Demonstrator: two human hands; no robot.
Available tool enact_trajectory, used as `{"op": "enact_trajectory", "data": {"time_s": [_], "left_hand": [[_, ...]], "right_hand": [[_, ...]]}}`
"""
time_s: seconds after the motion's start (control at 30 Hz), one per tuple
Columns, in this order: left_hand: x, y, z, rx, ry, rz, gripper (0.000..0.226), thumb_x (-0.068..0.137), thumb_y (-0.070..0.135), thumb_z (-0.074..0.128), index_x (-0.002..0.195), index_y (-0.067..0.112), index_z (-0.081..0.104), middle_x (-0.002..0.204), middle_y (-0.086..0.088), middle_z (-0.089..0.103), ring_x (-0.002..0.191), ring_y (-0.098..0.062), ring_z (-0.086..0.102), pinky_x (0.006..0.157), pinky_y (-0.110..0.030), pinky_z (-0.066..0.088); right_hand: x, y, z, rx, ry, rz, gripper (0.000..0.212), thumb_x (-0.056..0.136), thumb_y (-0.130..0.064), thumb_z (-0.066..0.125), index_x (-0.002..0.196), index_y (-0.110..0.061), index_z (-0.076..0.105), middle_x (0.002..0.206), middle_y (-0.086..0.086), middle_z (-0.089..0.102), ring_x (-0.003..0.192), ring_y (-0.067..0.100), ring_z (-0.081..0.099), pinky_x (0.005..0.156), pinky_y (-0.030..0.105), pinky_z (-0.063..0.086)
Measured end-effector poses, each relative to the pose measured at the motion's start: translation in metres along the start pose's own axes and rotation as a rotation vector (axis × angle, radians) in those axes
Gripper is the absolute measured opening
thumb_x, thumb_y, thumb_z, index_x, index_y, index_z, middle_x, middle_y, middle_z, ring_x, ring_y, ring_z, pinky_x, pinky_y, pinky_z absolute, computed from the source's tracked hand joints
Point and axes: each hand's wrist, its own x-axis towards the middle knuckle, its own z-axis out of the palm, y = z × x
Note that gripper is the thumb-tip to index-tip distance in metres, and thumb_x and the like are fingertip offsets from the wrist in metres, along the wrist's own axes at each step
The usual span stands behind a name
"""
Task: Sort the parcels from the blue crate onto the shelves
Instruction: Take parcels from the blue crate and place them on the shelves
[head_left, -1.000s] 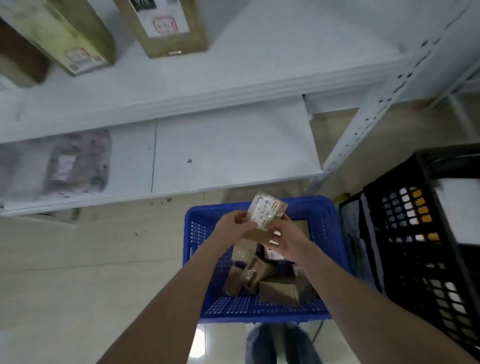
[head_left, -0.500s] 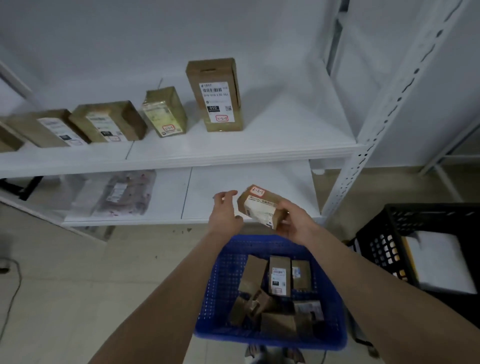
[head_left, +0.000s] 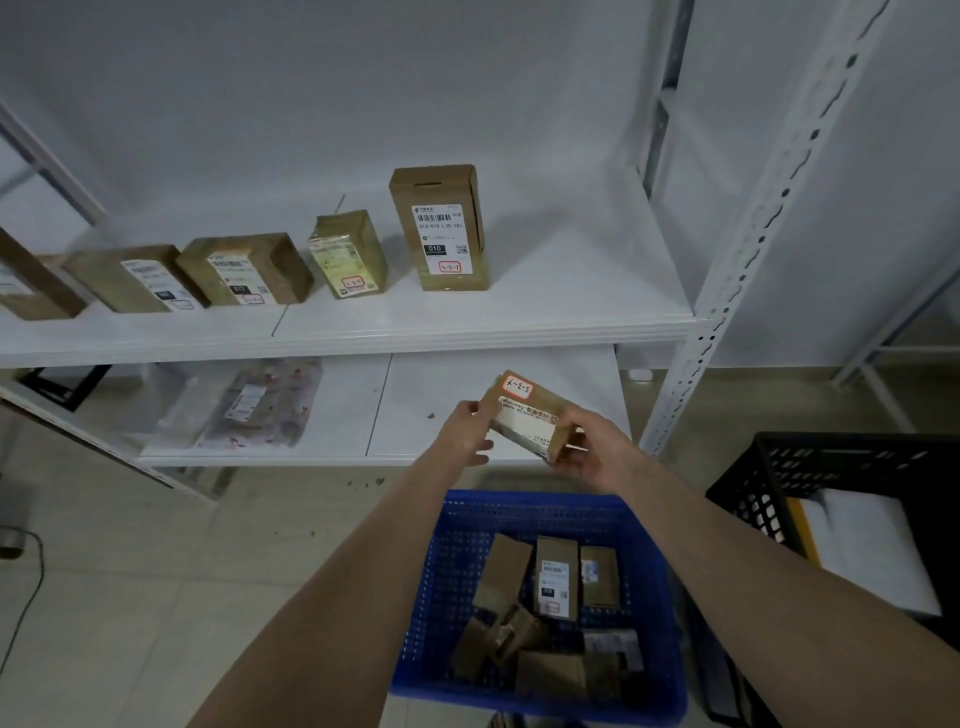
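**Mia:** Why are both hands on that small parcel (head_left: 524, 415)?

**Tom:** The left hand (head_left: 465, 436) holds one end. The right hand (head_left: 592, 457) grips the other end. The parcel is tipped so the sticker (head_left: 511, 387) with the red edge faces up. I think the person reads it to pick a shelf.

**Mia:** Where is the parcel?

**Tom:** Up in the air, over the blue crate (head_left: 441, 571) and in front of the lower shelf (head_left: 415, 384). More parcels (head_left: 556, 577) lie in the crate.

**Mia:** What is around?

**Tom:** Boxes (head_left: 439, 228) stand in a row on the upper shelf (head_left: 571, 291), with their stickers facing out. A clear bag (head_left: 260, 405) lies on the lower shelf. The wall (head_left: 363, 78) is white and the floor (head_left: 156, 571) is pale tile. A black crate (head_left: 753, 483) sits on the right.
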Motion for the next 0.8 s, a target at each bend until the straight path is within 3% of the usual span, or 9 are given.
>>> {"op": "enact_trajectory", "data": {"time_s": [0.1,0.2,0.27,0.37,0.47,0.57,0.67,0.8], "left_hand": [[-0.004,0.006,0.003,-0.107,-0.063,0.035,0.046,0.093,0.018,0.057,0.134,0.010,0.038,0.121,-0.013,0.058,0.096,-0.024,0.062,0.080,-0.033,0.053],[-0.005,0.016,0.002,0.100,-0.068,0.170,0.053,0.089,0.007,0.056,0.139,0.015,0.040,0.126,-0.014,0.055,0.102,-0.024,0.058,0.086,-0.034,0.051],[-0.008,0.021,0.003,0.282,-0.121,0.248,0.058,0.088,0.008,0.056,0.142,0.020,0.038,0.137,-0.013,0.049,0.116,-0.024,0.052,0.098,-0.035,0.046],[-0.013,0.026,0.008,0.309,-0.177,0.259,0.060,0.090,0.013,0.056,0.145,0.022,0.034,0.142,-0.012,0.046,0.120,-0.020,0.048,0.098,-0.029,0.041],[-0.014,0.027,0.008,0.280,-0.032,0.220,0.058,0.094,0.020,0.053,0.147,0.019,0.029,0.142,-0.010,0.045,0.120,-0.024,0.052,0.102,-0.037,0.043],[-0.016,0.020,0.003,0.240,0.087,0.104,0.056,0.099,0.032,0.045,0.148,0.015,0.024,0.142,-0.012,0.045,0.124,-0.027,0.049,0.101,-0.038,0.039],[-0.021,0.013,0.000,0.150,0.068,0.014,0.052,0.099,0.033,0.043,0.145,0.014,0.029,0.138,-0.013,0.047,0.121,-0.028,0.050,0.097,-0.041,0.044],[-0.028,0.010,-0.003,0.116,0.084,0.042,0.043,0.098,0.026,0.047,0.138,0.012,0.038,0.132,-0.014,0.052,0.116,-0.027,0.055,0.092,-0.039,0.052]], "right_hand": [[-0.002,0.001,-0.004,-0.171,-0.026,0.023,0.025,0.084,-0.008,0.057,0.109,-0.010,0.058,0.106,0.012,0.064,0.099,0.026,0.062,0.085,0.039,0.053],[-0.001,-0.002,-0.003,-0.357,0.015,-0.040,0.055,0.081,-0.018,0.067,0.132,-0.022,0.045,0.126,0.002,0.054,0.115,0.024,0.051,0.099,0.041,0.042],[-0.001,-0.005,0.000,-0.289,-0.029,-0.062,0.060,0.082,-0.018,0.068,0.135,-0.030,0.043,0.125,0.001,0.056,0.115,0.024,0.052,0.093,0.038,0.045],[-0.006,-0.007,0.005,-0.217,-0.112,-0.055,0.044,0.082,-0.008,0.067,0.124,-0.012,0.057,0.102,0.012,0.068,0.098,0.026,0.064,0.083,0.037,0.055],[-0.008,-0.007,0.007,-0.093,-0.034,-0.094,0.032,0.082,-0.005,0.065,0.114,-0.001,0.064,0.092,0.015,0.070,0.089,0.026,0.068,0.078,0.034,0.058],[-0.010,-0.005,0.007,0.044,0.057,-0.083,0.021,0.085,-0.006,0.064,0.105,-0.002,0.065,0.089,0.013,0.070,0.085,0.024,0.068,0.068,0.029,0.059],[-0.012,-0.001,0.009,0.083,0.049,-0.064,0.015,0.086,-0.006,0.063,0.101,-0.005,0.065,0.091,0.013,0.070,0.090,0.023,0.068,0.068,0.028,0.060],[-0.015,0.003,0.013,0.084,0.019,-0.063,0.015,0.088,-0.009,0.061,0.102,-0.007,0.065,0.094,0.013,0.069,0.093,0.024,0.067,0.074,0.030,0.059]]}}
